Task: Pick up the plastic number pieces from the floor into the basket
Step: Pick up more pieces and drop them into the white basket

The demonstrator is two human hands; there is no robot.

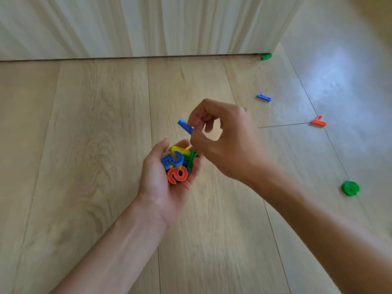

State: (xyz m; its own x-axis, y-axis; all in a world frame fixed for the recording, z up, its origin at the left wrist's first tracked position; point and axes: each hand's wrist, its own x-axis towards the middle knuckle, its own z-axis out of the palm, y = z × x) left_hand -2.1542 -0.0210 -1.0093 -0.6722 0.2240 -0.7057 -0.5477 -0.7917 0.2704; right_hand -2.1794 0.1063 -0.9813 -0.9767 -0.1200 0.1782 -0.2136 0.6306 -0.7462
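Looking over the wood floor [95, 134], I see no basket in view, and my left hand [163, 183] sits cupped palm-up at centre, fingers curled around a heap of number pieces [177, 164] in blue, yellow, green and orange. My right hand [224, 141], just at one o'clock of that heap, pinches a blue bar piece [185, 126] between thumb and fingertips, the other fingers loosely curled. Four strays lie on the floor: a green round piece [350, 188] at four o'clock, an orange piece [318, 121] at three, a blue bar [263, 97] at two, a green piece [266, 56] by the wall at one; they look light, stiff and slick, so I judge edge pinches across their thin sides best.
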